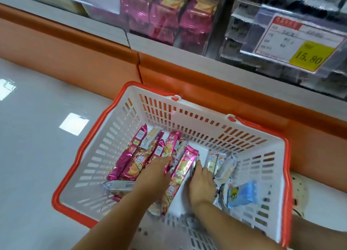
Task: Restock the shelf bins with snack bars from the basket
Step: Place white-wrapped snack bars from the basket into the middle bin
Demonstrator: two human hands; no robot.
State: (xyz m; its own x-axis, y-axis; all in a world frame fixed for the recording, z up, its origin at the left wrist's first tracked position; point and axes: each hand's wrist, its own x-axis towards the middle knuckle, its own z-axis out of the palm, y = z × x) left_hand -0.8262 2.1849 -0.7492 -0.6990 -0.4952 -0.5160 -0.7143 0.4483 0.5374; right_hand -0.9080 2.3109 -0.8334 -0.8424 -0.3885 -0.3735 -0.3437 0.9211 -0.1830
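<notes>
A white basket [253,148] with an orange rim stands on the floor before the shelf. Several pink snack bars [124,161] lie in its left half, and pale and blue packets [242,193] lie at its right. Both my hands reach down into it. My left hand [152,176] lies over the pink bars, its fingertips curled down among them. My right hand [201,182] has its fingers around the edge of a silver-backed bar [194,163] beside a pink bar [183,172]. The clear shelf bin with pink bars [169,18] is above.
An orange shelf base [84,61] runs behind the basket. A second clear bin [249,33] of dark packets carries a price tag [302,44] reading 15.80. Glossy grey floor [37,146] spreads left. A patterned shoe [298,193] shows right of the basket.
</notes>
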